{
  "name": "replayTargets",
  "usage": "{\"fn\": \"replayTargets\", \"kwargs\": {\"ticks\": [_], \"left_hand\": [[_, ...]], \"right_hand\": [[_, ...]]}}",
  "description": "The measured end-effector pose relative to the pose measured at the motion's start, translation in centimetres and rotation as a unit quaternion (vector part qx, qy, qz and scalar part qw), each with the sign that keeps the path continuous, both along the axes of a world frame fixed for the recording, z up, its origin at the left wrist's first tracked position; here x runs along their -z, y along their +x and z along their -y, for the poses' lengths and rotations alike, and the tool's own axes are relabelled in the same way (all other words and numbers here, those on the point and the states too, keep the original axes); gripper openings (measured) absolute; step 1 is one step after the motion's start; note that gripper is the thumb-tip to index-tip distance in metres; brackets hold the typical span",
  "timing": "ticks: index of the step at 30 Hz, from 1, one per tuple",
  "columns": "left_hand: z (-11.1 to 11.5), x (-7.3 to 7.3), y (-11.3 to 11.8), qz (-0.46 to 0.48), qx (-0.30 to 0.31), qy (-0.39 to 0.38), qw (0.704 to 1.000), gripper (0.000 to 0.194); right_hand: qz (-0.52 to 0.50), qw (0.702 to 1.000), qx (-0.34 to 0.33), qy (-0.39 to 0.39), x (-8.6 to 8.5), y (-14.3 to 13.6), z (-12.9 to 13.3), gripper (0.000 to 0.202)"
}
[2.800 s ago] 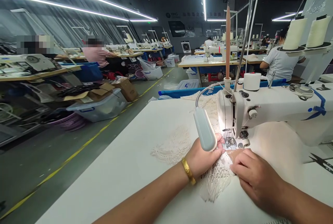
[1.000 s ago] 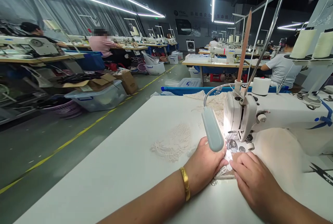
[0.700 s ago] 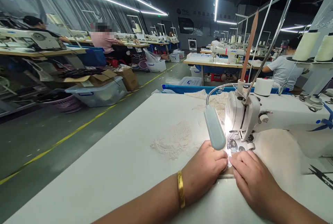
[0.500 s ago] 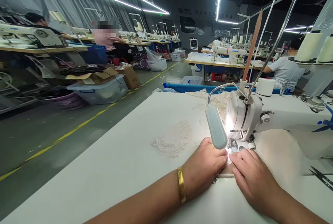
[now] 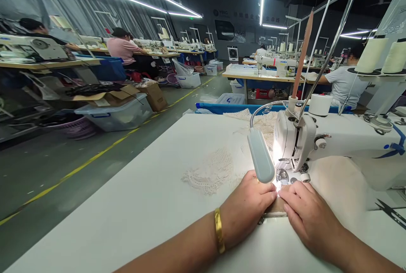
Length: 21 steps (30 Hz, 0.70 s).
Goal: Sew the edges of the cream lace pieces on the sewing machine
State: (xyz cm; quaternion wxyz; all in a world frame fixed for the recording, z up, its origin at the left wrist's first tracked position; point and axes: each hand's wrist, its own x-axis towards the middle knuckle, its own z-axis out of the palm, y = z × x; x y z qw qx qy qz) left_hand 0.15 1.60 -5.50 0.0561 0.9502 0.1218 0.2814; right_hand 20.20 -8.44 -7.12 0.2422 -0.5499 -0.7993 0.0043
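Observation:
Both hands meet in front of the needle area of a white sewing machine [image 5: 352, 131]. My left hand [image 5: 249, 203], with a gold bangle at the wrist, has its fingers closed at the edge of a small beige fabric piece [image 5: 276, 208]. From the other side, my right hand [image 5: 309, 213] pinches the same piece, fingertips close to the left thumb. A grey-green lamp [image 5: 260, 154] shines on the spot and hides some left fingertips. Glare and the fingers cover the fabric's edge. To the left, a cream lace piece [image 5: 209, 171] lies flat on the white table [image 5: 152, 188].
More lace [image 5: 269, 122] is heaped behind the lamp. Black thread snips [image 5: 391, 213] lie at the right edge, beside pale sheer fabric [image 5: 339, 192]. Thread cones [image 5: 371, 55] stand above the machine. Co-workers sit at other machines, and boxes and bins [image 5: 117, 112] line the aisle.
The view has shifted slightly, so the surroundings appear a little further left. Both hands stay at the needle area with their grip nearly the same.

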Motion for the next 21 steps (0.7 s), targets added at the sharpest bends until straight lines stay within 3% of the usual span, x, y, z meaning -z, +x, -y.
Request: {"fn": "replayTargets", "kwargs": {"ticks": [7,16,21], "left_hand": [[-0.02,-0.05,0.15,-0.009,-0.009,-0.004,1.0,0.021],[-0.67,-0.41,0.34,-0.006,-0.013,0.022,1.0,0.023],[-0.61,-0.36,0.31,-0.012,-0.024,0.009,1.0,0.025]], "right_hand": [[0.002,1.0,0.004,0.015,-0.22,0.04,-0.31,0.026],[-0.017,0.998,0.055,0.017,0.05,0.41,-0.56,0.026],[0.013,0.999,0.035,0.027,-0.11,0.19,-0.63,0.032]]}}
